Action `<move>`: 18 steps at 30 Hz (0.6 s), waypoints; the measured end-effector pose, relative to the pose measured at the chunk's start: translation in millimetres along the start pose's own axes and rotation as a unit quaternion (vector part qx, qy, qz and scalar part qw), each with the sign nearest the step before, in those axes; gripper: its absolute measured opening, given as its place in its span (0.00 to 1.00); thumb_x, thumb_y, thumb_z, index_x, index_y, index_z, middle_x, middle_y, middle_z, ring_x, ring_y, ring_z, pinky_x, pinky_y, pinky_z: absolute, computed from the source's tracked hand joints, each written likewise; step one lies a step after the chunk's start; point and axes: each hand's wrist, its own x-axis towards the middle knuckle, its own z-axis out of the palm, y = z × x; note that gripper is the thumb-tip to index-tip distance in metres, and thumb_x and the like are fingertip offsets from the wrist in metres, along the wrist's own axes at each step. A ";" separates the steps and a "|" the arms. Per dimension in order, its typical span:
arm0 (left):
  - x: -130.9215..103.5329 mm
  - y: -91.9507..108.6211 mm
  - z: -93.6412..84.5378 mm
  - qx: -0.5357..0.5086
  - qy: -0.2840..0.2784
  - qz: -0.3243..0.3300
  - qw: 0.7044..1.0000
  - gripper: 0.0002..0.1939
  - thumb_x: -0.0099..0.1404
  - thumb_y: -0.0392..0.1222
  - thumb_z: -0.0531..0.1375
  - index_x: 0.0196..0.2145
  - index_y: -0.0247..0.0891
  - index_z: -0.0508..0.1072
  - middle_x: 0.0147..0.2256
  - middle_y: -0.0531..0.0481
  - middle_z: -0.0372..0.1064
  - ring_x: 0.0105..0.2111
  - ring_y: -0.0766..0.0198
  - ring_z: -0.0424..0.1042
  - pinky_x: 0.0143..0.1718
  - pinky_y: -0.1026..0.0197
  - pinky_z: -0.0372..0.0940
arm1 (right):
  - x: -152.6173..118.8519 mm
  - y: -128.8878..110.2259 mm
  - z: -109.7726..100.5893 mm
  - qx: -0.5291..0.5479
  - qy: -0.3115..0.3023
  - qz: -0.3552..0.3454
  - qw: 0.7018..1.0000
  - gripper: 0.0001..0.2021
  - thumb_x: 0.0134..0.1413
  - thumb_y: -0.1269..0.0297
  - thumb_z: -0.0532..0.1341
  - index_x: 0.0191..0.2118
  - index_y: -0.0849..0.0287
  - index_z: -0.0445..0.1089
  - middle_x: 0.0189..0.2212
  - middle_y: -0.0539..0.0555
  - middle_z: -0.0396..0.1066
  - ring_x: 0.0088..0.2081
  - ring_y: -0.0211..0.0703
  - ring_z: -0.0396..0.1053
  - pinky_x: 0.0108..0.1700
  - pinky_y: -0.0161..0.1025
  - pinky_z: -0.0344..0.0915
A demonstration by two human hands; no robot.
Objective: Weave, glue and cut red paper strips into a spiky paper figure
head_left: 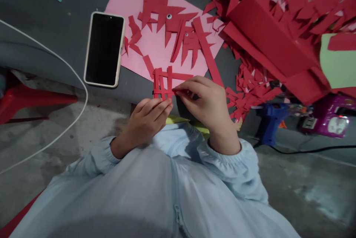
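Observation:
A small lattice of crossed red paper strips [164,82] lies at the near edge of the dark table [66,26]. My left hand [147,119] presses its fingertips on the lattice's lower edge. My right hand [207,102] pinches a horizontal strip of the lattice at its right side between thumb and forefinger. Just beyond lies a pink paper sheet [125,4] carrying red cut-out shapes with googly eyes [164,7] and a long red strip [207,50].
A phone [104,48] lies face up left of the pink sheet. Heaps of red paper scraps [292,4] and folded red card [267,37] fill the right. A blue glue gun [271,121], a purple device [330,119], a white cable [69,71] and a red stool [27,100] surround me.

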 end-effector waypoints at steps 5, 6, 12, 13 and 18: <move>-2.7 -0.3 -0.9 -0.020 -0.005 0.005 1.000 0.16 0.69 0.34 0.59 0.53 0.34 0.74 0.51 0.45 0.78 0.48 0.58 0.75 0.53 0.54 0.65 | -2.9 0.8 1.0 0.008 -0.019 -0.023 1.000 0.07 0.58 0.72 0.62 0.37 0.56 0.78 0.35 0.55 0.78 0.36 0.46 0.74 0.36 0.40 0.68; -3.8 -0.3 -1.0 -0.022 -0.006 0.006 1.000 0.16 0.69 0.34 0.59 0.54 0.34 0.74 0.51 0.44 0.78 0.48 0.57 0.75 0.53 0.53 0.65 | -4.1 0.7 1.2 0.008 -0.025 -0.023 0.999 0.08 0.59 0.71 0.61 0.37 0.55 0.78 0.35 0.55 0.78 0.37 0.46 0.75 0.36 0.40 0.68; -13.5 -1.3 -4.2 -0.026 0.005 0.020 0.999 0.15 0.70 0.34 0.58 0.53 0.36 0.74 0.49 0.44 0.79 0.48 0.59 0.76 0.53 0.54 0.67 | -12.3 -0.8 -0.2 0.013 -0.050 -0.033 0.998 0.09 0.60 0.72 0.61 0.39 0.56 0.79 0.36 0.56 0.78 0.38 0.46 0.75 0.38 0.41 0.70; -15.1 -1.5 -4.7 -0.028 0.005 0.017 0.999 0.16 0.70 0.34 0.58 0.54 0.37 0.74 0.50 0.44 0.79 0.49 0.59 0.76 0.54 0.54 0.67 | -13.2 -1.1 -0.5 0.014 -0.053 -0.034 0.998 0.09 0.60 0.72 0.61 0.40 0.56 0.79 0.36 0.56 0.78 0.38 0.47 0.75 0.38 0.41 0.70; -17.0 -0.8 -4.1 -0.043 0.007 0.003 0.999 0.19 0.70 0.36 0.60 0.58 0.42 0.72 0.52 0.46 0.78 0.55 0.58 0.74 0.59 0.52 0.65 | -13.7 -3.2 -2.4 -0.003 -0.051 -0.052 0.997 0.08 0.61 0.70 0.61 0.41 0.56 0.79 0.37 0.57 0.77 0.39 0.49 0.72 0.41 0.45 0.69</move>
